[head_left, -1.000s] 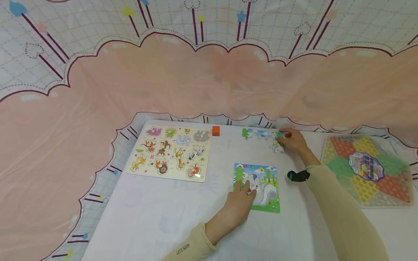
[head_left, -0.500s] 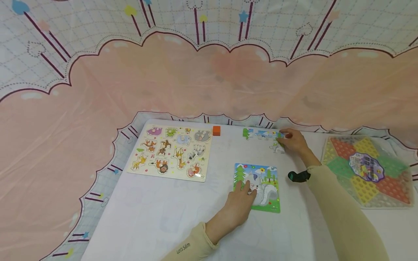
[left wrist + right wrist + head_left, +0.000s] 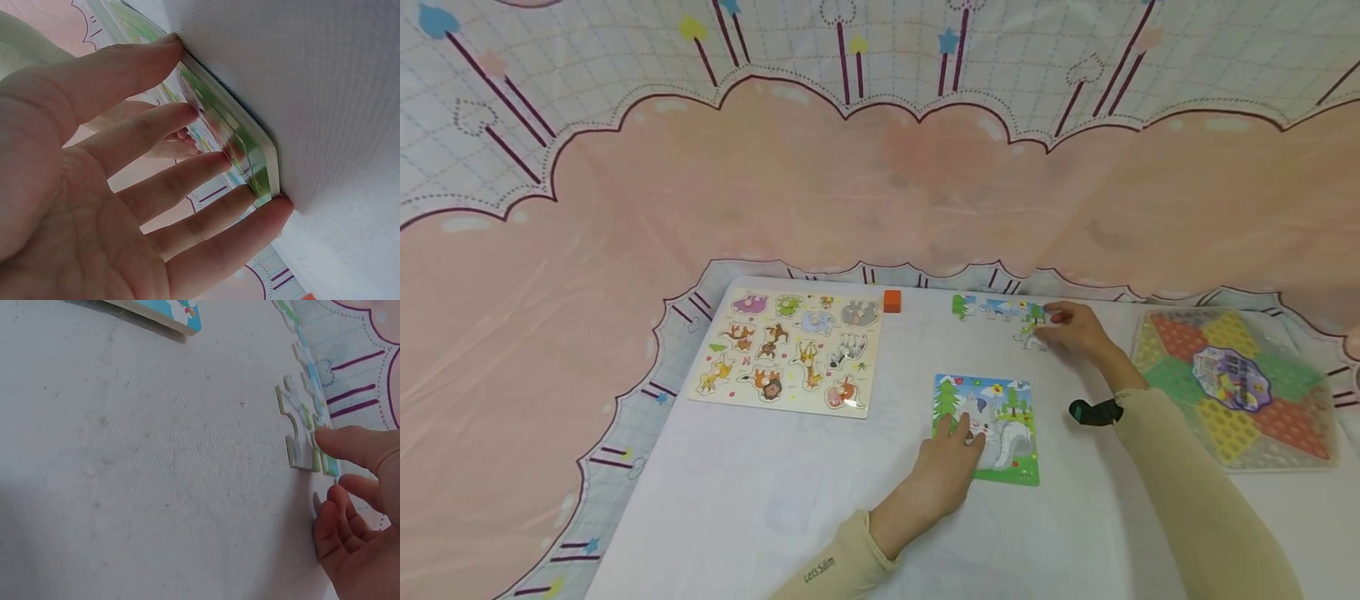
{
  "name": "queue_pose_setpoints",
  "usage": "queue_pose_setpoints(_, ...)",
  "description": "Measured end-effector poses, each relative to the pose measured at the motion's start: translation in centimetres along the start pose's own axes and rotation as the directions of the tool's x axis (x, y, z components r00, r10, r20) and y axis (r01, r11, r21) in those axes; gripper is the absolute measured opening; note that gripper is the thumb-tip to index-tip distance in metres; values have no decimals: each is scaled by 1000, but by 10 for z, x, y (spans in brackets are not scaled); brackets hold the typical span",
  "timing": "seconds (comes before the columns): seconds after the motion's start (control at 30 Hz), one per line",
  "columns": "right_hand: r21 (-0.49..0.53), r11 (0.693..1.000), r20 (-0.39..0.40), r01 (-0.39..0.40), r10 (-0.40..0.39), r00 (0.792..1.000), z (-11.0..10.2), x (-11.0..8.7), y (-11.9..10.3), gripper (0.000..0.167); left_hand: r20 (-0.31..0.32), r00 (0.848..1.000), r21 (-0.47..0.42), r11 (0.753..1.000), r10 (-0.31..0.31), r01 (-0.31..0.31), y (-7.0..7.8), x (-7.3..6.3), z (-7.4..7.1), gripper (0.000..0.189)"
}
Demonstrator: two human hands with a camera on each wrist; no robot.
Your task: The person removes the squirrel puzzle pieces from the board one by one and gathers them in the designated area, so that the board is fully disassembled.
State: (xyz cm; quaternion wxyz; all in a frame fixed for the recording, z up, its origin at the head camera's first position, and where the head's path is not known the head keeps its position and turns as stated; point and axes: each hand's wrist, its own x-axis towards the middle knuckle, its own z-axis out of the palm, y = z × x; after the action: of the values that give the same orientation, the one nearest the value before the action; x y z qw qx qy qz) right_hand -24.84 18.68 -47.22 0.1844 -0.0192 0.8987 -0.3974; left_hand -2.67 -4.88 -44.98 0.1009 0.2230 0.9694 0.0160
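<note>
In the head view my left hand (image 3: 947,467) rests on a square squirrel jigsaw puzzle (image 3: 1015,450) in the middle of the table. The left wrist view shows its fingers spread, with thumb and fingertips touching the puzzle's face and edge (image 3: 269,169). At the table's far side my right hand (image 3: 1078,332) is at the right end of a joined row of loose jigsaw pieces (image 3: 1003,308). Its thumb touches a piece; the index finger lies by the row's end, apart from the thumb. A grey-and-white jigsaw piece (image 3: 297,428) adjoins the row. Another piece (image 3: 961,307) lies further left.
An animal peg puzzle board (image 3: 793,404) lies at the left, with an orange cube (image 3: 892,301) by its upper right corner. A clear-covered game board (image 3: 1232,383) in red, yellow and green lies at the right. A patterned curtain (image 3: 850,192) hangs behind the table.
My right hand has shifted slightly right and down, its index finger drawing back from the row's top corner to its right side. The left hand stays on the puzzle.
</note>
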Motion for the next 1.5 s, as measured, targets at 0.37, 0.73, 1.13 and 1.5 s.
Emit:
queue_pose_setpoints(0.37, -16, 999, -15, 39, -39, 999, 0, -6, 2, 63, -4, 1000, -7, 1000, -1, 1, -2, 0, 2, 46)
queue_pose_setpoints(0.73, 17, 999, -52, 34, -33, 998, -3, -14, 7, 56, -27, 1000, 12, 1000, 12, -12, 0, 1, 4, 46)
queue_pose_setpoints(1.13, -85, 986, -135, 146, -157, 978, 9, -18, 11, 35, -36, 999, 12, 1000, 15, -14, -1, -1, 4, 45)
queue_pose_setpoints(1.5, -20, 986, -111, 164, -165, 980, 6, -21, 8, 32, -32, 999, -1, 1000, 11, -11, -2, -1, 4, 44)
